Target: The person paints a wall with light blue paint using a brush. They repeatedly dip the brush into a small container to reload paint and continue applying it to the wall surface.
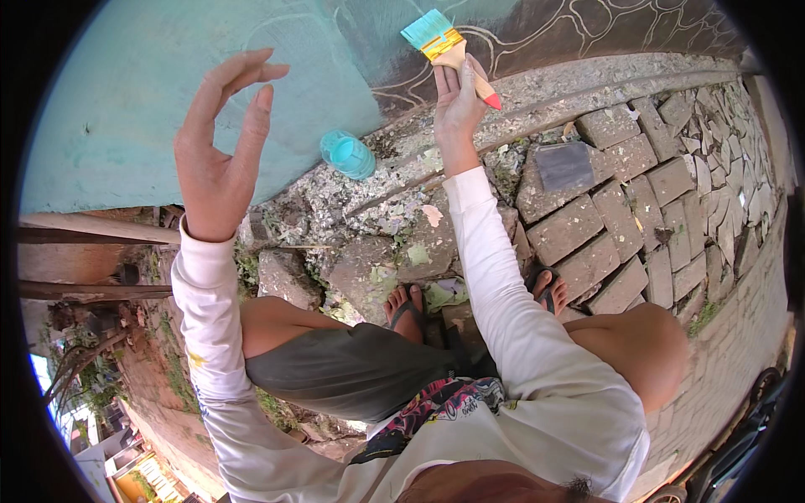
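My right hand (462, 104) grips a flat paintbrush (448, 50) by its wooden, red-tipped handle. Turquoise paint coats the bristles, which point up and left in front of the wall. My left hand (220, 138) is raised before the turquoise-painted part of the wall (302, 69), thumb and fingers apart with nothing between them. Below and between the hands, a clear plastic container of turquoise paint (349, 156) stands at the foot of the wall. Behind the brush, a dark wall section (534, 38) carries pale curved outlines.
A rough concrete ledge (585, 72) runs along the wall base. Uneven paving blocks (591, 258) and a dark flat square piece (564, 166) lie to the right. My sandalled feet (407, 308) rest among paint flakes. Wooden poles (94, 290) are at left, a motorcycle (736, 465) at lower right.
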Motion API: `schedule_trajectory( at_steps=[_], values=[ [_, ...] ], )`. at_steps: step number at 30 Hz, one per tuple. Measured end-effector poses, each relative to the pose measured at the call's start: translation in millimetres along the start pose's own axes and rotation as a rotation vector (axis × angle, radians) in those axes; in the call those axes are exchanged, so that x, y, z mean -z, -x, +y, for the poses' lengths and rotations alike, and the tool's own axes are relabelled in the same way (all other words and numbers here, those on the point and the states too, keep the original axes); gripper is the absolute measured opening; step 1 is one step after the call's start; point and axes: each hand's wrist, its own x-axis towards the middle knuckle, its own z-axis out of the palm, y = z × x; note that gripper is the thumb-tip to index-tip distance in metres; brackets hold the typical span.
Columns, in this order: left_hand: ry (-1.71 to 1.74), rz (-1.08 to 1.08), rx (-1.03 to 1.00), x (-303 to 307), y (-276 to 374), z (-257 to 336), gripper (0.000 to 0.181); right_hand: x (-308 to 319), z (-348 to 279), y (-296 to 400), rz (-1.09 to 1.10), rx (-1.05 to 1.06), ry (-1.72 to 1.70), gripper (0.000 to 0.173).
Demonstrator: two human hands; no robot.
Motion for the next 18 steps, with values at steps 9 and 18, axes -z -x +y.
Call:
schedule_trajectory(
  at_steps=[9,18],
  values=[
    [-0.005,-0.024,0.045,0,6,-10,0.03,56,43,-1,0.228,-0.021,0.109,0.032],
    [0.0,-0.01,0.04,5,12,-10,0.031,85,23,9,0.295,-0.007,0.232,0.028]
  ],
)
